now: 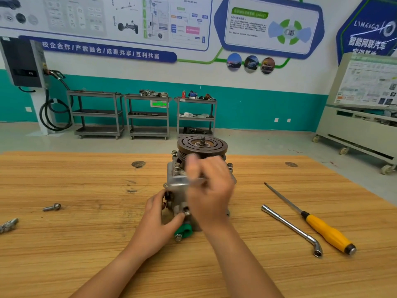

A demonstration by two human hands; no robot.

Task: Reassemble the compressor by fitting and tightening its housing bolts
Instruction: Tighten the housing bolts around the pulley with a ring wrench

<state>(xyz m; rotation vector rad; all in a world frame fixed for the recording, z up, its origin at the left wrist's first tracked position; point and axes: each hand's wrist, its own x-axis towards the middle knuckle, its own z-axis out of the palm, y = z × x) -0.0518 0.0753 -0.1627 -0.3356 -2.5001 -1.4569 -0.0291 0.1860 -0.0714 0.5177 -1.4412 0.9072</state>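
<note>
**A:** How far has the person got?

**B:** Start nearest. The left hand (163,214) grips the near end of the compressor (178,183), with its thumb pressed beside an open port just above a green cap (185,229). The compressor sits mid-way across the wooden table (86,244), pulley end away from the person.

**A:** And the other hand?

**B:** The right hand (211,190) is over the housing, fingers curled round a slim metal piece (196,181). It is blurred by motion. It looks like a long bolt being fed in or turned by hand, though that cannot be told for sure.

**A:** So the job isn't finished.

**B:** About midway, by the look of it. A loose bolt (52,207) lies on the table to the left, and a small heap of bolts (8,225) sits at the left edge, so several probably have yet to go in. To the right, the bent socket wrench (294,230) and the yellow-handled screwdriver (322,231) lie well apart from both hands. Final tightening seems yet to come.

**A:** Is anything already fitted?

**B:** Farther off, bolt heads (174,152) show round the flange under the pulley (202,145). Whether they are snug cannot be judged. Beyond that, three metal carts (148,115) stand by the wall.
</note>
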